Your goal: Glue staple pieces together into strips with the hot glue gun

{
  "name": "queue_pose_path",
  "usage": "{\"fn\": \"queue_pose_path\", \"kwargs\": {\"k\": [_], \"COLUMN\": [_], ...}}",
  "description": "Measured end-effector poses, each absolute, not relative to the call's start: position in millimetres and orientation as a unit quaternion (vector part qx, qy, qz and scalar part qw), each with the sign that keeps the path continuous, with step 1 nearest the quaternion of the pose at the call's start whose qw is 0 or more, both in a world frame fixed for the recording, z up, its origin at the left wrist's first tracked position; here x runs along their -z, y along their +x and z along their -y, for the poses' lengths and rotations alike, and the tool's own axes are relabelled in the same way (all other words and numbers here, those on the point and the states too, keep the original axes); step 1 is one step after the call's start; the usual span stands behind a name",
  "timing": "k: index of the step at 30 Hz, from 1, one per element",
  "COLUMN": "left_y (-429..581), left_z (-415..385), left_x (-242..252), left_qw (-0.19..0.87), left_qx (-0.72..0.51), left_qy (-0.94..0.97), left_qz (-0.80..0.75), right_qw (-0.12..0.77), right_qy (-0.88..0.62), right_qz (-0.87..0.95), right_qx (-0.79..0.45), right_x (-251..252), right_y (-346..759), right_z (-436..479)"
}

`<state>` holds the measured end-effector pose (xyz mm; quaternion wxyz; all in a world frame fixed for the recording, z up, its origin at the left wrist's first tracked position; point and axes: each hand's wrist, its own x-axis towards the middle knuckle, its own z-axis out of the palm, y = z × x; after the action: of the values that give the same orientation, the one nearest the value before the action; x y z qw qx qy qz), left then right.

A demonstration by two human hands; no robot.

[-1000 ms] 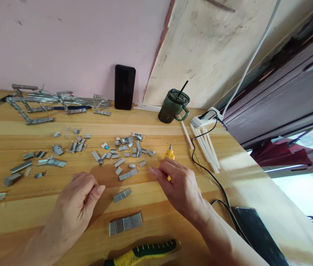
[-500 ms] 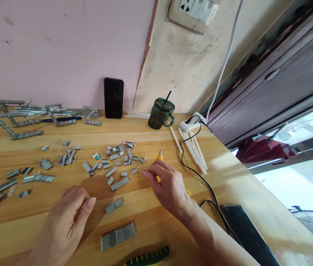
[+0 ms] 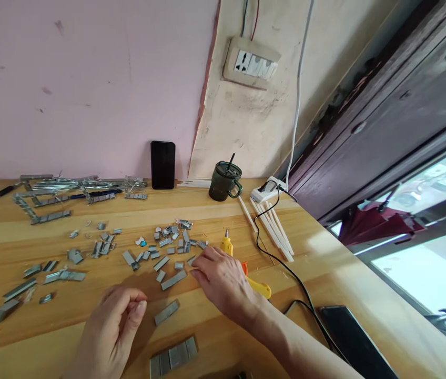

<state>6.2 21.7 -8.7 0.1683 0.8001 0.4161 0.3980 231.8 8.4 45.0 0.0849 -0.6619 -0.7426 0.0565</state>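
My right hand (image 3: 221, 281) rests on the wooden table (image 3: 325, 273) with its fingertips pinched at a small staple strip (image 3: 192, 260), beside a longer staple strip (image 3: 173, 280). A yellow glue gun (image 3: 242, 268) lies just behind that hand, partly hidden by it. My left hand (image 3: 112, 329) hovers near the front edge, fingers curled with thumb against forefinger; whether it holds anything I cannot make out. A loose staple strip (image 3: 166, 312) lies between the hands, and a row of joined strips (image 3: 173, 355) sits at the front edge.
Several staple pieces (image 3: 168, 239) are scattered mid-table. A staple-built frame (image 3: 61, 192), a black phone (image 3: 162, 164) leaning on the wall, a green mug (image 3: 225, 181), white glue sticks (image 3: 272, 229), a power strip (image 3: 266, 190) with black cable, and a dark phone (image 3: 355, 342) stand around.
The view tilted upward, showing the wall socket. My right hand slid left off the glue gun to the small staple strip. My left hand stayed curled in place.
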Motion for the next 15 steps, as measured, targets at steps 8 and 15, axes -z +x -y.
{"fn": "queue_pose_path", "kwargs": {"k": [8,15], "left_y": [13,11], "left_z": [-20,-20], "left_x": [-9,-6], "left_qw": [0.164,0.192], "left_qx": [-0.388,-0.363], "left_qy": [0.806,0.805], "left_qz": [-0.416,-0.429], "right_qw": [0.009,-0.042], "right_qy": [-0.656,-0.643], "right_qz": [0.754,0.762], "right_qx": [-0.035,-0.066], "right_x": [-54,-62], "right_y": [222,212], "right_z": [-53,-77]}}
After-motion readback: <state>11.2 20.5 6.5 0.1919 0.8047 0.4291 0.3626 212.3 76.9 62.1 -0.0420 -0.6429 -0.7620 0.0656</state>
